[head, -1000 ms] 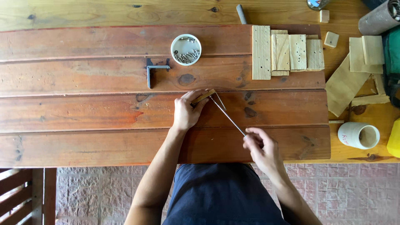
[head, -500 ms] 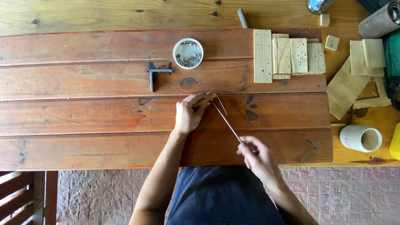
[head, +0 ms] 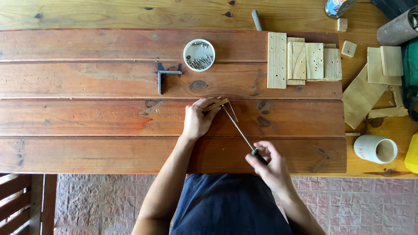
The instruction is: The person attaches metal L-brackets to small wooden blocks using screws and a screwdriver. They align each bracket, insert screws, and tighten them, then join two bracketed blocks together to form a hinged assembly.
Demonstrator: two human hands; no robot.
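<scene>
My left hand (head: 197,121) rests on the reddish plank table (head: 87,117) and pinches a small wooden block (head: 216,105) with a metal bracket (head: 233,111) against it. My right hand (head: 269,167) grips the dark handle of a long screwdriver (head: 238,129). Its thin shaft runs up and left, and its tip meets the bracket beside the block.
A white dish of screws (head: 199,55) and a dark L-shaped bracket (head: 166,78) lie further back. Drilled wood pieces (head: 300,61) sit at the back right, with more offcuts (head: 379,74), a white cup (head: 375,149) and a grey cylinder (head: 398,28) to the right.
My right hand has shifted slightly down and right along the screwdriver handle. The left hand stays on the block.
</scene>
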